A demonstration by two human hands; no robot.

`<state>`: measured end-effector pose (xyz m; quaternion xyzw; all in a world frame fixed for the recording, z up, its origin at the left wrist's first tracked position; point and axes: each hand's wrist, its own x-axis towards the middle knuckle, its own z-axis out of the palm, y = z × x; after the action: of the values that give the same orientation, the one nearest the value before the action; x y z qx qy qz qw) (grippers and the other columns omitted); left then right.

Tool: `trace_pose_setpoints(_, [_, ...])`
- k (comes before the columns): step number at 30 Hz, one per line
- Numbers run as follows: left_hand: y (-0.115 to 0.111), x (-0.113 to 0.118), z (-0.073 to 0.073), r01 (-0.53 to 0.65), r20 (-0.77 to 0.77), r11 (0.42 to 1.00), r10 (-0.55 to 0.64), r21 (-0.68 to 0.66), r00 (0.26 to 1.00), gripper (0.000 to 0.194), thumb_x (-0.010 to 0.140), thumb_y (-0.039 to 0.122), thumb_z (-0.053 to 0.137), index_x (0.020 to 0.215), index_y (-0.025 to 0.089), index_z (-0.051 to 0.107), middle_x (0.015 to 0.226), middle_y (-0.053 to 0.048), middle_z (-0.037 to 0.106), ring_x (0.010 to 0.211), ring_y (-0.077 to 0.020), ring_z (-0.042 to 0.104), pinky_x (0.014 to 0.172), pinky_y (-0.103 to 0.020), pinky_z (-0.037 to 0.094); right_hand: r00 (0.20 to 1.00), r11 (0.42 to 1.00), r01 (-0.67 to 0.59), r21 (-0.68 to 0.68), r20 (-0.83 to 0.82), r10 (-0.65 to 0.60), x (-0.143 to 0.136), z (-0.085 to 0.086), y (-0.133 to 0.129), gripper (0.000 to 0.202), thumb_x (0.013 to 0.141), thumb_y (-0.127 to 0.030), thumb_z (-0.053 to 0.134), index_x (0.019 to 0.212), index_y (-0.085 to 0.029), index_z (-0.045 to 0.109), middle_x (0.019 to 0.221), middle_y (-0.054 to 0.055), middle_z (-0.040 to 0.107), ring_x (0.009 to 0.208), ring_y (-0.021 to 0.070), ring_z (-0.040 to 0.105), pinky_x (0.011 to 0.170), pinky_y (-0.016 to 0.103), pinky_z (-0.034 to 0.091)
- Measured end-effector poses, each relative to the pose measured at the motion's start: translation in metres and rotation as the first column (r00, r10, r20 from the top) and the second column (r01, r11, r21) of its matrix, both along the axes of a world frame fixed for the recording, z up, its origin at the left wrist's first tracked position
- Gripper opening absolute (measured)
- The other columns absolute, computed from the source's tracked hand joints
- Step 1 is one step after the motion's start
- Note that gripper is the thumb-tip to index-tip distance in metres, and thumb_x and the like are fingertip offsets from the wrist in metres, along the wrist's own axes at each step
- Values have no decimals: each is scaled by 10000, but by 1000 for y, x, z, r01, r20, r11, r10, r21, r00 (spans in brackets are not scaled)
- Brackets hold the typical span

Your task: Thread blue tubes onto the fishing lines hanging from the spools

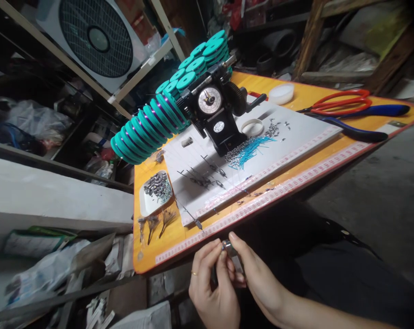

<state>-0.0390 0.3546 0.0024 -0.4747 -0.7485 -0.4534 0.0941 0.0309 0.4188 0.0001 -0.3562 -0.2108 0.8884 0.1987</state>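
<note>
Just off the table's near edge, my hands meet at the fingertips. In my right hand [256, 272], a small shiny metal cylinder [228, 246] is gripped between the thumb and curled fingers. My left hand [210, 278], with a ring on one finger, pinches at the cylinder's left end; what lies between its tips is too small to make out. On the table edge nearby lies a small dark weight [199, 225] on a thin wire or line. More dark weights [201, 182] with thin stems rest on the white board [182, 201].
A black winding machine [220, 123] with a dial and crank stands on the board, beside green spools [148, 123]. Blue thin tubes [253, 153] and metal bits [234, 157] lie near its base. A tray of weights [143, 205] sits left; red-handled scissors [343, 103] and blue-handled pliers [381, 110] lie right.
</note>
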Motion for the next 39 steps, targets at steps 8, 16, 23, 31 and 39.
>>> trace_pose_setpoints(8, [2,1,2,-27,26,999,27,18,999,176,875,103,612,951,216,722,946,-33,718,810,-144,708,677,-214,580,1000,1000,-6,26,0,6,0,-3,0,570,741,-732,622,625,-183,524,536,-49,466,516,94,447,498,218,368])
trace_pose_setpoints(16, [1,1,4,-24,4,1000,24,12,1000,178,864,95,621,952,211,723,952,-40,721,838,-153,710,699,-221,587,1000,999,-22,38,-3,22,0,-4,1,571,751,-731,613,624,-184,513,539,-52,462,511,91,436,496,219,358])
trace_pose_setpoints(23, [2,1,4,-5,-3,1000,5,17,1000,185,871,84,611,959,210,715,952,-33,715,839,-136,703,719,-205,580,999,998,-33,44,-15,34,0,-4,0,581,755,-745,594,633,-187,485,543,-56,435,518,87,386,494,217,304])
trace_pose_setpoints(31, [-2,0,-4,-50,41,998,48,38,998,198,864,88,622,956,230,724,975,-17,722,876,-140,702,789,-227,579,988,996,-90,9,-125,91,1,1,1,647,780,-809,459,593,-195,383,545,-55,370,520,81,277,514,227,240])
trace_pose_setpoints(39, [-5,5,-5,-109,223,981,73,157,972,172,864,107,627,912,239,727,1144,-33,658,931,-158,703,782,-249,595,964,986,-32,165,-255,74,8,2,3,554,878,-705,458,676,-189,472,644,-25,451,616,117,354,609,252,329])
